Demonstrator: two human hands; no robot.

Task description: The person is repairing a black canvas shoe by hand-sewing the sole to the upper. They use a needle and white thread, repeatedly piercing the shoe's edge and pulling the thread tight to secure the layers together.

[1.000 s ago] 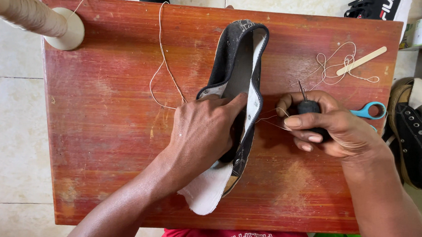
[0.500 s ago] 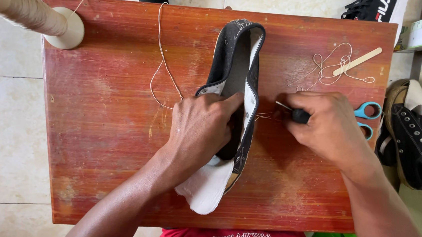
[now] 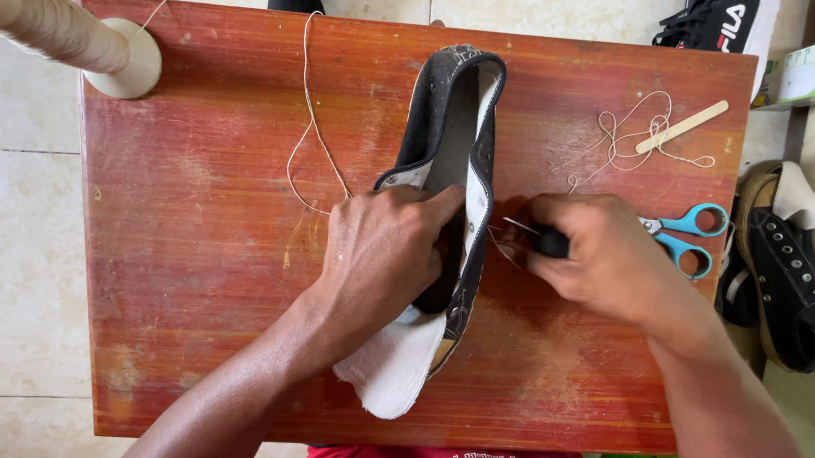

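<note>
You are working over a reddish-brown wooden bench [image 3: 198, 275] with a worn, streaked top, standing on a pale tiled floor [image 3: 1, 242]. At its far left corner a round cream spool base with a thread-wound cone [image 3: 113, 53] is sitting, and a thin pale thread [image 3: 307, 121] is trailing from there across the wood toward the middle.

A black canvas shoe upper with a white fabric lining [image 3: 450, 158] is lying on its side along the middle of the bench, heel end toward you. Your left hand [image 3: 386, 260] is pressing down on it, fingers curled over its edge and into the opening, gripping it. Your right hand [image 3: 608, 257] is closed around a black-handled awl [image 3: 549, 240], whose thin metal point is touching the shoe's sole edge just beside your left fingertips.

Blue-handled scissors [image 3: 684, 236] are lying partly under your right hand. Beyond them a loose tangle of pale thread [image 3: 628, 139] and a flat wooden stick [image 3: 682, 126] are resting near the right edge. Off the bench to the right, a dark lace-up shoe [image 3: 789, 276] is lying on the floor, a black sneaker with white lettering [image 3: 729, 0] is sitting farther back, and a small white-and-green box [image 3: 812, 71] is standing beside it.
</note>
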